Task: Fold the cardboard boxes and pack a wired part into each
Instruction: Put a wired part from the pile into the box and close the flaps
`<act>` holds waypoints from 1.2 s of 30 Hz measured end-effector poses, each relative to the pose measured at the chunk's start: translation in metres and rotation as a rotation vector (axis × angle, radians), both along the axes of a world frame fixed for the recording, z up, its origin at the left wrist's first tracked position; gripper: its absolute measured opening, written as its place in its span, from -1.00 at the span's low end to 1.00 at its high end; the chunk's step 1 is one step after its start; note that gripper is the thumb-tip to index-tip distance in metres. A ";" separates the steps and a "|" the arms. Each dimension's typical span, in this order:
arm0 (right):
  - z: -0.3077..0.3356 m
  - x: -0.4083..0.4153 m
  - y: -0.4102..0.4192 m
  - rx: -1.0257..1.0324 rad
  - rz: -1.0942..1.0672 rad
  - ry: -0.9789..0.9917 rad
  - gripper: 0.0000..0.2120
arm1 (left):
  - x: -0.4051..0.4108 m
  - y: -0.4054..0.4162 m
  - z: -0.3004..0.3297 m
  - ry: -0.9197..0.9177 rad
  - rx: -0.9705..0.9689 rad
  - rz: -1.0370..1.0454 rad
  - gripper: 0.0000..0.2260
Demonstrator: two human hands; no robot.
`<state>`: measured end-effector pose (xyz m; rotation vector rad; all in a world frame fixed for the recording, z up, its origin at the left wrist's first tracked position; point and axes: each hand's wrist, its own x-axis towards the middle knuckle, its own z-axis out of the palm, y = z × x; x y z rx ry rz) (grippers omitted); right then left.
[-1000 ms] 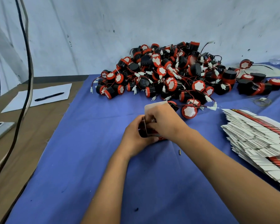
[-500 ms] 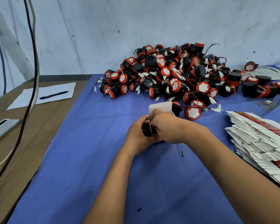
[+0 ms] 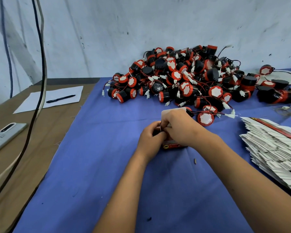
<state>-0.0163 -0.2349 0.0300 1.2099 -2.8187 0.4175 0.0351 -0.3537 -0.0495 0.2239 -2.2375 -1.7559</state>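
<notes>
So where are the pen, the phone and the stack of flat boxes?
pen [image 3: 60,98], head view, middle of its barrel.
phone [image 3: 4,135], head view, its back.
stack of flat boxes [image 3: 274,145], head view, top sheets.

Both bare forearms extend forward from the lower edge of the view and converge near the centre. Left hand: wrist roughly straight, back of the hand toward the camera, fingers curled inward in a grip. Right hand: positioned just beyond and partly over the left, knuckles up, fingers bent downward and pinching at the point where the two hands meet. The hands are touching each other. The fingertips of both hands are mostly hidden from the camera.
</notes>
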 end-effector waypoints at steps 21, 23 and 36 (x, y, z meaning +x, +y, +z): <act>-0.005 -0.001 0.009 -0.101 0.068 0.017 -0.83 | -0.007 0.013 -0.005 0.007 0.004 0.164 -0.85; -0.009 -0.001 0.014 -0.206 0.005 0.023 -0.88 | -0.005 0.008 -0.003 -0.016 0.024 0.080 -0.83; -0.028 0.001 0.039 0.107 0.217 0.096 -0.71 | 0.001 -0.006 -0.003 -0.032 -0.104 -0.134 -0.48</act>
